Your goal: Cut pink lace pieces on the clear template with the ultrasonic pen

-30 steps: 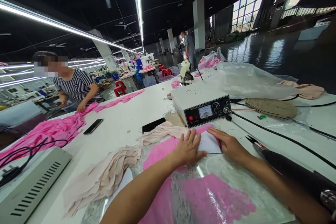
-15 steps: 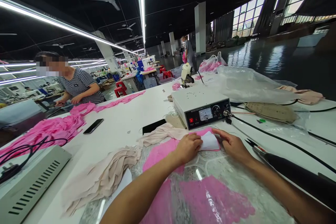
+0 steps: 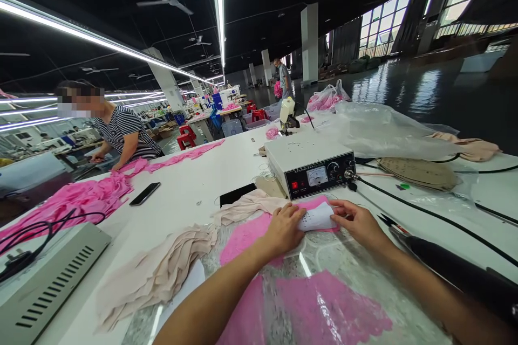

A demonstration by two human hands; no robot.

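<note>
My left hand (image 3: 284, 227) and my right hand (image 3: 356, 221) both pinch a small white perforated piece (image 3: 318, 218), one at each end, lifted slightly over pink lace fabric (image 3: 251, 232). The lace lies on a clear plastic sheet (image 3: 343, 269) on the white table (image 3: 190, 194). Just beyond my hands stands a white control box (image 3: 309, 164) with a dial meter and knobs.
A beige fabric stack (image 3: 157, 272) lies to the left. A black hand tool (image 3: 457, 272) and cables rest at the right. Two phones (image 3: 144, 194) lie on the table. A grey vented machine (image 3: 52, 280) sits near left. A person in a striped shirt (image 3: 121, 132) handles pink fabric.
My left hand went from flat on the white piece to pinching its edge. Both hands have raised the piece slightly off the lace. The striped-shirted person has shifted their arms.
</note>
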